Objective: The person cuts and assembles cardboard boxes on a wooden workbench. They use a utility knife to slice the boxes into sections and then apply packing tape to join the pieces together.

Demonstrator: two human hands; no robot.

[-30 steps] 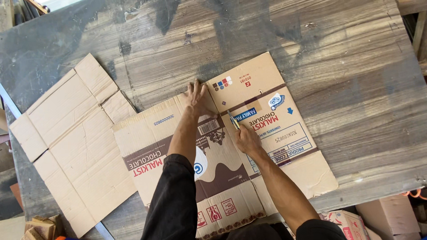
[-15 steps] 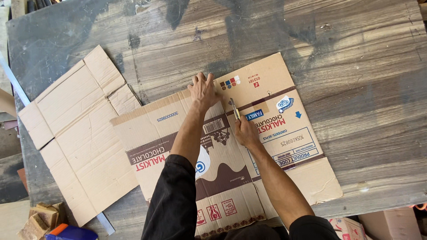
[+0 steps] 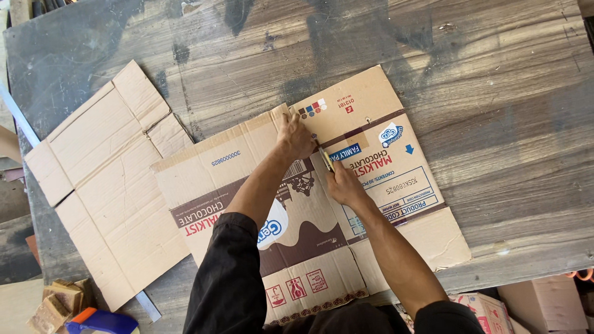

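A flattened brown printed cardboard box [image 3: 309, 204] lies on the grey weathered wooden counter [image 3: 482, 80], its long axis running from near-left to far-right. The left hand [image 3: 296, 135] presses flat, grip released, on its far part. The right hand [image 3: 344, 184] has its grip clenched around a small yellowish cutter [image 3: 325, 158], which points away along a crease.

The small tool [image 3: 326, 159] in the right hand [image 3: 344, 184] is mostly covered, perhaps a cutter.

Bright daylight, soft shadows top, sharp focus.
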